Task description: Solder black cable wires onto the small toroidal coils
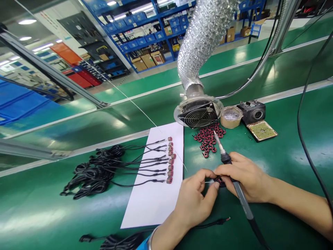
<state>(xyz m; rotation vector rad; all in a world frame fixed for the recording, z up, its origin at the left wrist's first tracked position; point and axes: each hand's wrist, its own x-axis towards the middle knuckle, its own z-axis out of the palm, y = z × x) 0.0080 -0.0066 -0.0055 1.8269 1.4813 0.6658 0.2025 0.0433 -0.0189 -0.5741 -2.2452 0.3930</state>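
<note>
My left hand (pixel 196 198) pinches the edge of a small round red-and-black coil part (pixel 220 180), and a short silvery wire shows between its finger and thumb. My right hand (pixel 248 177) has a soldering iron (pixel 240 196) lying across it, its tip pointing up and away from the coil. The right fingertips also touch the coil's other side and partly hide it. Just beyond the iron's tip lies a pile of similar red-and-black parts (pixel 208 139). Left of my hands, a white sheet (pixel 153 208) bears a column of small coils (pixel 170 166) beside black cable ends (pixel 156 170).
A fume extractor (pixel 199 114) hangs from a foil duct (pixel 203 38) over the pile. Behind, right, are a solder-filled round container (pixel 231 116) and an iron stand with sponge (pixel 262 130). Black cable bundles (pixel 96 170) lie left; another cable (pixel 125 241) lies in front. A thin strand (pixel 140 109) slants down.
</note>
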